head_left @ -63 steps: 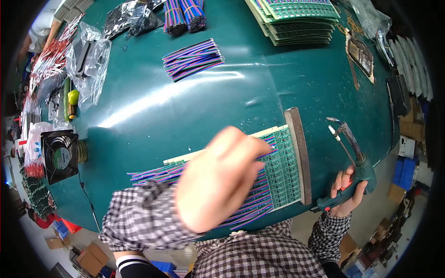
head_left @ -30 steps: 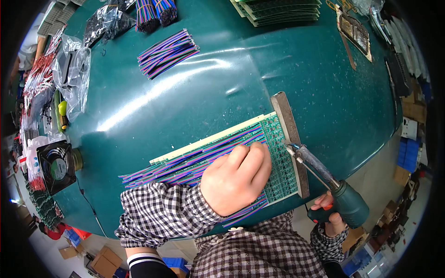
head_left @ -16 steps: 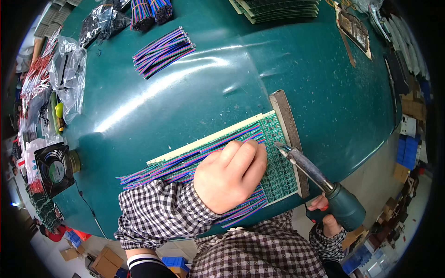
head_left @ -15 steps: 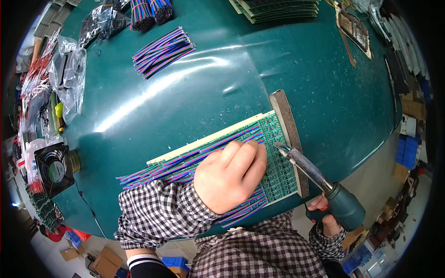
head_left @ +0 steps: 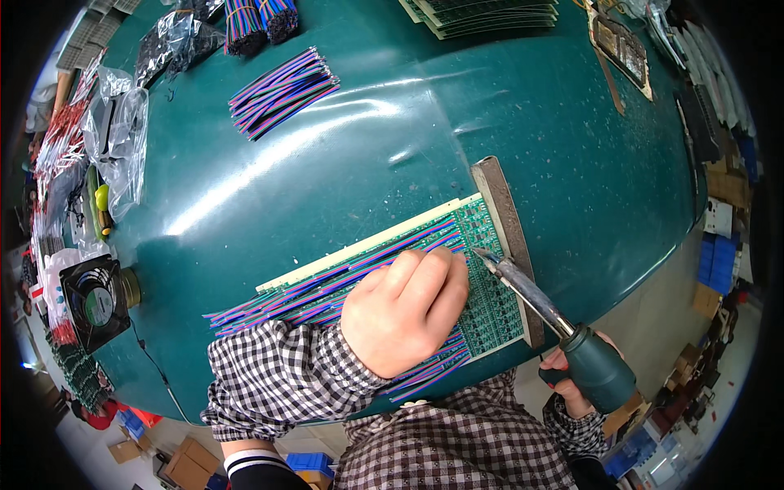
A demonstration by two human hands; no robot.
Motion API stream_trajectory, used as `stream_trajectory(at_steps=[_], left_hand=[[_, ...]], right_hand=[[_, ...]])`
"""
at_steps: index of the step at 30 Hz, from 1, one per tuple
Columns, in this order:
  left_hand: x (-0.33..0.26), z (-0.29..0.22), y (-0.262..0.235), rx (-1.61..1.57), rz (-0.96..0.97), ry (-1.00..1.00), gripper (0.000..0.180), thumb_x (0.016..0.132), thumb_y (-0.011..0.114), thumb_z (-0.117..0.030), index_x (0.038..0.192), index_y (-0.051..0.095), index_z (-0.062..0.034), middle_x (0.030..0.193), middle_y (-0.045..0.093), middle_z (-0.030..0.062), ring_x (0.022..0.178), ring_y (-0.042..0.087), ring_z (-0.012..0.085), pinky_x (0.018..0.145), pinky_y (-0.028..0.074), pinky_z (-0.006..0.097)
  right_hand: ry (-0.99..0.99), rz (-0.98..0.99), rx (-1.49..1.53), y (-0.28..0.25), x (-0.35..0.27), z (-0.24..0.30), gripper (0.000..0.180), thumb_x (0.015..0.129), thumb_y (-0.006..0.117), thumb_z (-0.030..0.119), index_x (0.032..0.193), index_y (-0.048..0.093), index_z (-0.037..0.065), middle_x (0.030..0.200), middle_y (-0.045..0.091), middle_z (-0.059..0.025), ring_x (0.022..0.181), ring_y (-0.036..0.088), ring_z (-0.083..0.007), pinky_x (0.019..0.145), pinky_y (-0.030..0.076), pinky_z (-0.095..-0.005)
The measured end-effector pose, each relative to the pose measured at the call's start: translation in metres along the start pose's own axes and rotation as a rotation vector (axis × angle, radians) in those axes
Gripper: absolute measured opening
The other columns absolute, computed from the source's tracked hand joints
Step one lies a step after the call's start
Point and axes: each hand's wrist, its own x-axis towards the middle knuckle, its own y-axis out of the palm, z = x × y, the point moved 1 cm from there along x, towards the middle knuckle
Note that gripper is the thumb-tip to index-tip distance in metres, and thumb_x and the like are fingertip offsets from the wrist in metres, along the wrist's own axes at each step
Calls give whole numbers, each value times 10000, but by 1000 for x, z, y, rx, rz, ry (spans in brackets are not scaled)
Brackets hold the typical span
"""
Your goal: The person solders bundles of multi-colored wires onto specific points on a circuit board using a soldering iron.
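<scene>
My left hand [head_left: 406, 306] lies over a row of thin blue, red and black wires [head_left: 327, 286], its fingers curled and closed around a wire at the board; the fingertips are partly hidden. Beneath the wires is a green circuit board panel [head_left: 494, 306] with a pale edge strip. My right hand [head_left: 572, 388] grips a soldering iron [head_left: 600, 371] by its thick green handle. The iron's metal tip is over the board, close to my left fingertips and the wire ends. Against the panel's right end stands a brown metal bar [head_left: 508, 229].
A loose bundle of wires [head_left: 283, 92] lies at the back left, with tied bundles [head_left: 245, 28] behind it. Stacked circuit boards [head_left: 482, 15] are at the far edge. A black fan [head_left: 100, 300] stands at the left, and a worn metal tray [head_left: 621, 49] at the far right.
The soldering iron and my right hand have shifted slightly left, bringing the tip closer to my left fingertips. My left hand stays nearly in place.
</scene>
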Motion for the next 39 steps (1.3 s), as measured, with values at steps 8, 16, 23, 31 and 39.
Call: stream_trajectory(at_steps=[8,16,23,31,39], left_hand=[[0,0,1,0,-6,3,381,779,702,-71,1145,733,32,1045,647,108,845,651,214,709,561,323],[0,0,1,13,-20,5,375,770,722,-57,1135,739,31,1038,647,100,839,652,213,705,560,324],[0,0,2,11,-17,5,377,770,725,-58,1138,739,25,1036,648,96,836,652,211,703,559,324],[-1,0,3,26,5,7,397,777,682,-90,1153,735,24,1059,652,100,873,658,217,743,563,325],[-3,-1,2,54,-1,30,411,772,679,-96,1161,736,21,1060,659,101,911,674,216,767,568,323]], right_hand=[[63,3,11,-1,-2,-8,583,739,911,588,1030,810,93,1013,774,-117,914,737,-313,893,581,-439],[51,27,26,1,2,-5,527,760,897,579,977,819,105,983,781,-104,886,734,-299,868,577,-422],[9,10,12,2,4,2,491,784,861,601,948,837,139,913,787,-32,834,727,-262,858,568,-416],[30,-31,100,9,9,12,497,816,826,620,904,810,131,871,803,8,837,740,-198,795,557,-364],[8,16,61,3,7,7,495,816,826,620,923,829,137,862,789,20,823,718,-215,815,559,-385]])
